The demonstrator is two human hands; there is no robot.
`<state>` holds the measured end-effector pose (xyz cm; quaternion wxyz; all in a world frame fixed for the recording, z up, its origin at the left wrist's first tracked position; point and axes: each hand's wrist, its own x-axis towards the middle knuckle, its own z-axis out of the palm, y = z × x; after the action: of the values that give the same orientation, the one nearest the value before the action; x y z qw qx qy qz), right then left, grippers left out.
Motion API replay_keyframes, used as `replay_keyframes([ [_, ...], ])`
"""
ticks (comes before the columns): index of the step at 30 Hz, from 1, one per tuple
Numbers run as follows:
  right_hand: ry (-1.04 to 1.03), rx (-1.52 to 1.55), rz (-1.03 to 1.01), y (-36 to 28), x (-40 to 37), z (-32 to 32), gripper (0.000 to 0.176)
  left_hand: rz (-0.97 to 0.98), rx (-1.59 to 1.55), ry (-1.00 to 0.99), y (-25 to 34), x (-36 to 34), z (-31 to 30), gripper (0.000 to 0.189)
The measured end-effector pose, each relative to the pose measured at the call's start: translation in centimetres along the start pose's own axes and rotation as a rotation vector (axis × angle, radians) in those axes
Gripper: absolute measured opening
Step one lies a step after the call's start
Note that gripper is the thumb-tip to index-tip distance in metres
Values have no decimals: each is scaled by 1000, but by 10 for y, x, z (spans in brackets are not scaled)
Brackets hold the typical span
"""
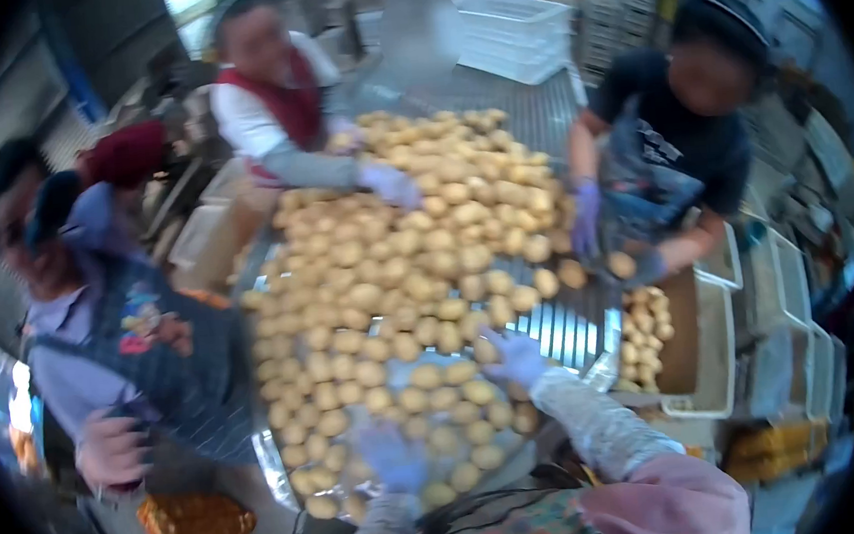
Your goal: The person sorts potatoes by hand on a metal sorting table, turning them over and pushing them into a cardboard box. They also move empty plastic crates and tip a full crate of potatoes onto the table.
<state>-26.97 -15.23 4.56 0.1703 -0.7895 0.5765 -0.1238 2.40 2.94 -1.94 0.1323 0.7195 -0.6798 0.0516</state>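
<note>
Many yellow potatoes [364, 295] lie spread in a heap over a slatted metal sorting table [558, 325]. My left hand [394, 457], in a thin purple glove, rests low over the potatoes at the near side, blurred, its fingers stretched out flat. Further right, my right hand [516, 358], gloved the same way, reaches to the edge of the heap beside the bare slats. Its fingers are apart, the tips right at the nearest potatoes. Patterned sleeves cover both my forearms.
Two people [278, 88] [701, 110] stand across the table, purple-gloved hands at the potatoes. A third person [97, 283] in a dark apron is at the left. A crate [719, 344] with potatoes stands at right, white crates [514, 34] behind, filled net sacks [197, 526] lower left.
</note>
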Motion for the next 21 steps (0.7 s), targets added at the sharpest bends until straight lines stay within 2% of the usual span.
replay_keyframes([
  [1,59,-36,-101,6,-2,8,78,158,198,-174,26,10,-22,77],
  [3,-117,-44,-51,-7,-4,-18,78,21,29,-88,58,5,-16,76],
  [4,-138,-17,-66,-11,-2,-25,77,5,37,-80,56,-2,-24,76],
  [6,-219,48,-3,-13,-1,-36,76,251,-357,-113,56,-11,-47,71],
  [7,-207,47,-3,-14,-8,-44,76,259,-355,-104,41,-17,-46,71],
  [9,-3,351,37,-14,-33,-65,75,544,-192,-156,-9,-33,-38,75],
  [11,70,633,97,3,-77,-80,75,110,-158,-572,-15,-6,-115,74],
  [12,60,814,132,20,-107,-90,75,20,-145,-370,-44,-23,-101,73],
  [13,-67,1022,333,32,-145,-109,74,-80,-130,-163,-65,-39,-81,72],
  [14,-77,922,311,61,-182,-111,72,-114,-133,-154,-69,-43,-77,72],
  [15,-170,1097,420,77,-226,-126,75,-171,-50,-69,-74,-44,-78,67],
  [16,-221,973,347,120,-261,-118,83,-227,35,16,-79,-40,-76,63],
  [17,-357,929,725,118,-290,-134,91,-259,75,16,-72,-30,-60,66],
  [18,-377,913,724,119,-302,-142,91,-278,113,4,-56,-22,-40,69],
  [20,-573,-379,585,109,-314,-152,81,-246,-70,-186,-5,17,-62,77],
  [21,-289,-107,510,123,-301,-135,78,-161,-142,-160,16,22,-40,79],
])
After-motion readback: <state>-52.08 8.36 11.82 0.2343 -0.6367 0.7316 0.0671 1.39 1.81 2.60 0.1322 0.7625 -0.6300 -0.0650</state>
